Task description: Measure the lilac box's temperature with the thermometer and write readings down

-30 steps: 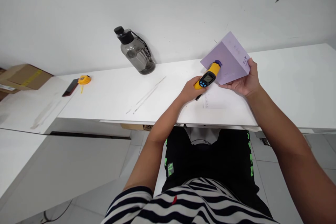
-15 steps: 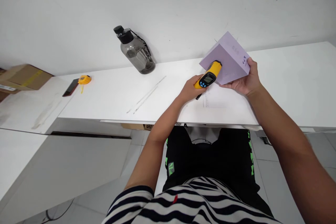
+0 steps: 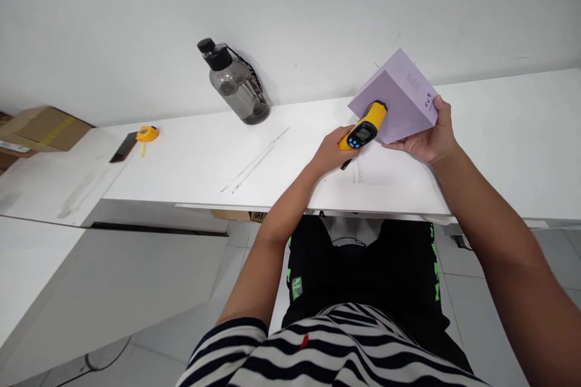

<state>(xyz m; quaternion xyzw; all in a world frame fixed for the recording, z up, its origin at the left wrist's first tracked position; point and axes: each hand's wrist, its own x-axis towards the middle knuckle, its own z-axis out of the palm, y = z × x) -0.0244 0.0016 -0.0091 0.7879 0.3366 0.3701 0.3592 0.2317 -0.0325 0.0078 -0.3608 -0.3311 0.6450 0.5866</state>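
Head cam: person's 2 hands are apart, each w/ its own item. L hand [image 3: 330,151] is wrapped round the grip of a yellow-&-blk handheld gauge [image 3: 365,127] w/ small screen & blue btns; its nose points at 1 face of a purple box [image 3: 406,100], can't tell if touching. R hand [image 3: 426,138] is clamped on the box's lower R corner, thumb on the marked side, fingers underneath. Box is tilted, near the back edge of the white table [image 3: 508,157], close to the wall [image 3: 318,18]; can't tell if it rests on the surface. Pale sheet w/ faint marks [image 3: 376,168] lies just below it. Farther L: grey bottle w/ blk cap [image 3: 238,87] by the wall, then orange tape measure [image 3: 147,133] next to a dark flat item [image 3: 123,147], then cardboard boxes [image 3: 48,128] at far L.
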